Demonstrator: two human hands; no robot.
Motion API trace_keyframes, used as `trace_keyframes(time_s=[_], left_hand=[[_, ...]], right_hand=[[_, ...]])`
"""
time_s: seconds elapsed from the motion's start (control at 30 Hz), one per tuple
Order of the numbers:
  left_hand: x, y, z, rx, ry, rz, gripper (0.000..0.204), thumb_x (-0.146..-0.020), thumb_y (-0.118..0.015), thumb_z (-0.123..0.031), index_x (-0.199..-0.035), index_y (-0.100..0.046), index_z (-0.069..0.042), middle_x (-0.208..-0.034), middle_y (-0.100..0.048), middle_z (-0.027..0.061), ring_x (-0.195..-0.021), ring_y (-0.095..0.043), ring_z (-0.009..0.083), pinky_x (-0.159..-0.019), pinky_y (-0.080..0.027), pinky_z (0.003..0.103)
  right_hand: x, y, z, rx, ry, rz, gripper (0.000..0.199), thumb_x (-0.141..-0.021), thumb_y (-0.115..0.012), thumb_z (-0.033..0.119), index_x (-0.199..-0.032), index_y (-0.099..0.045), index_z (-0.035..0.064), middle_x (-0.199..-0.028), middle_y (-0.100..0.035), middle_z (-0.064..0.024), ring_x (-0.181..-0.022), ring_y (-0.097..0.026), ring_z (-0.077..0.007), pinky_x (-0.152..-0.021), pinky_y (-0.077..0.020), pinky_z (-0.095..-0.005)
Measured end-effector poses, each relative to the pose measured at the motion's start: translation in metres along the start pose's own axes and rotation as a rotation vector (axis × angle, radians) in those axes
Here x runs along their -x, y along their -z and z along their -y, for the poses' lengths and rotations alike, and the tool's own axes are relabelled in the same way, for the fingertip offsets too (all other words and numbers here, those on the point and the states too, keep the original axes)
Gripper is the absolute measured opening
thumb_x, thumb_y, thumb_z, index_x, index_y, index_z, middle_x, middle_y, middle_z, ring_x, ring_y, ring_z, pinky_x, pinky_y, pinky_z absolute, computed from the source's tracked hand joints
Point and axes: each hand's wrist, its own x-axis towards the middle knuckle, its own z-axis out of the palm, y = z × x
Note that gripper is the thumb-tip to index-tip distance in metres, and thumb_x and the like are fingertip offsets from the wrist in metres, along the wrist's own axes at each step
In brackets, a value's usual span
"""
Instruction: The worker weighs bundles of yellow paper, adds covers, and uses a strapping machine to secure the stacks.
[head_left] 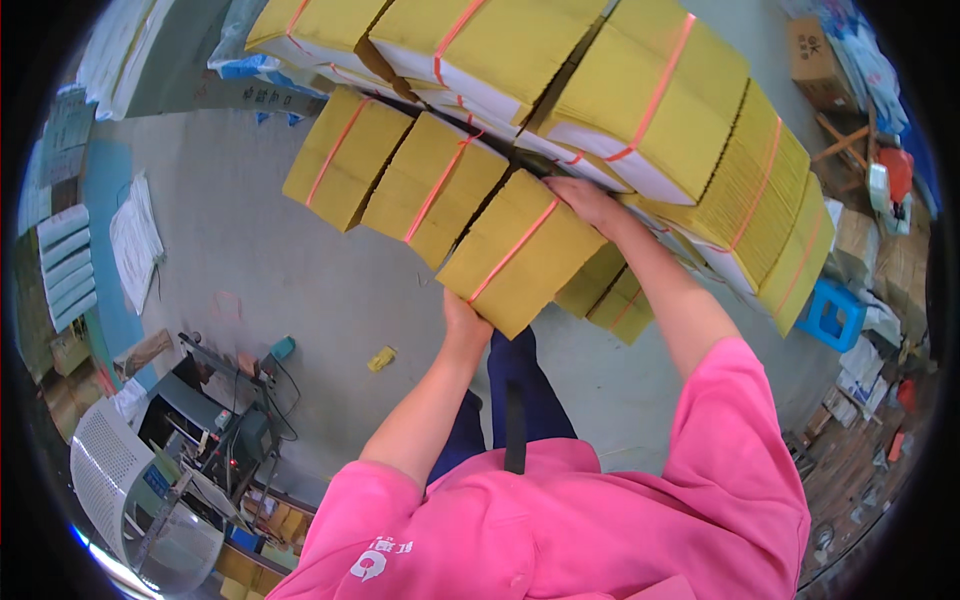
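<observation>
Between my hands is a block-shaped bundle of yellow sheets (515, 262), bound with a pink-red strap. My left hand (466, 322) grips its near left corner, the fingers hidden beneath. At the far right side of the same bundle, my right hand (588, 203) is closed round the edge, its fingertips partly hidden. Two similar strapped bundles, a nearer one (420, 200) and one farther left (340, 150), sit in a row beside it. Behind rises a stack of larger yellow bundles (650, 85) with white sides, strapped the same way.
Lower yellow bundles (610, 300) show under my right forearm. A dark machine with a perforated grey cover (108, 470) stands at the lower left. On the right are a blue stool (832, 315) and a cardboard box (818, 62). A crumpled yellow scrap (381, 358) lies on the floor.
</observation>
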Motion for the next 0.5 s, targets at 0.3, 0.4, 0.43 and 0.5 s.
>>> trace_keyframes(time_s=[0.3, 0.4, 0.43, 0.5], left_hand=[[-0.016, 0.022, 0.013, 0.017, 0.087, -0.022, 0.064, -0.102, -0.026, -0.055, -0.150, -0.034, -0.013, -0.155, -0.035, 0.0096, -0.141, -0.033, 0.0277, -0.114, -0.028, 0.049], [0.019, 0.072, -0.022, -0.017, -0.005, -0.163, 0.070, -0.101, -0.031, -0.057, -0.157, -0.018, -0.015, -0.162, -0.020, 0.0094, -0.147, -0.022, 0.0321, -0.117, -0.022, 0.053], [0.035, 0.093, -0.030, -0.095, 0.000, -0.142, 0.071, -0.101, -0.035, -0.056, -0.157, -0.015, -0.016, -0.163, -0.016, 0.0096, -0.147, -0.021, 0.0327, -0.117, -0.021, 0.054], [0.085, 0.177, -0.039, -0.178, -0.030, -0.200, 0.074, -0.100, -0.042, -0.052, -0.158, -0.013, -0.017, -0.162, -0.017, 0.0105, -0.146, -0.025, 0.0326, -0.116, -0.024, 0.052]], right_hand=[[-0.052, 0.031, -0.069, 0.252, 0.097, -0.312, 0.043, -0.097, -0.048, 0.030, -0.121, -0.062, -0.0025, -0.125, -0.063, -0.0191, -0.119, -0.057, -0.0320, -0.102, -0.0417, -0.0361], [-0.028, -0.013, -0.037, 0.530, 0.150, -0.515, 0.044, -0.096, -0.051, 0.028, -0.126, -0.059, -0.0025, -0.129, -0.061, -0.0197, -0.122, -0.056, -0.0333, -0.104, -0.0402, -0.0375], [-0.013, -0.019, -0.032, 0.604, 0.205, -0.600, 0.044, -0.096, -0.051, 0.028, -0.127, -0.058, -0.0026, -0.130, -0.060, -0.0202, -0.123, -0.055, -0.0340, -0.105, -0.0397, -0.0382], [0.020, -0.056, -0.011, 0.605, 0.325, -0.661, 0.038, -0.097, -0.050, 0.017, -0.129, -0.056, -0.0040, -0.134, -0.057, -0.0214, -0.125, -0.052, -0.0362, -0.107, -0.0388, -0.0397]])
